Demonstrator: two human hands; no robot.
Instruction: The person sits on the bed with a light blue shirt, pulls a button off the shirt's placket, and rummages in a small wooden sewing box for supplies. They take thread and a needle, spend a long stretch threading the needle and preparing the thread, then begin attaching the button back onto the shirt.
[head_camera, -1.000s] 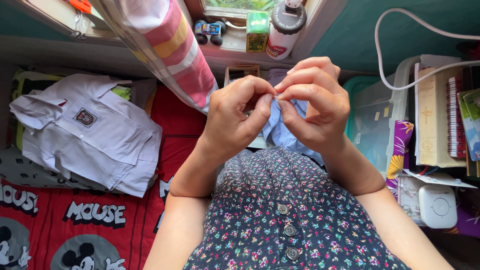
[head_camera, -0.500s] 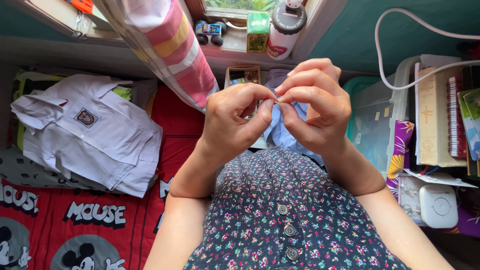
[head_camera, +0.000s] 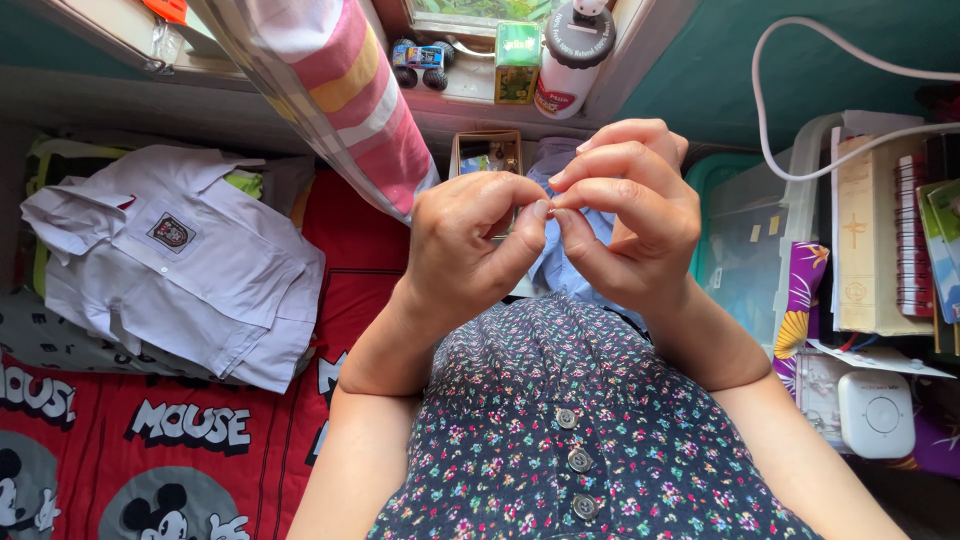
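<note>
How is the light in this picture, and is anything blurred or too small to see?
Head view: daylight from the window sill lights both hands evenly; left hand and right hand are sharp. What their fingertips pinch is too small to tell. The white shirt is bright, not washed out. Edges bend slightly, as a wide lens does.

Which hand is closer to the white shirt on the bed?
The left hand. The white shirt lies off to its left on the bed; the right hand is on the far side of the left hand, pinched fingertip to fingertip with it.
</note>
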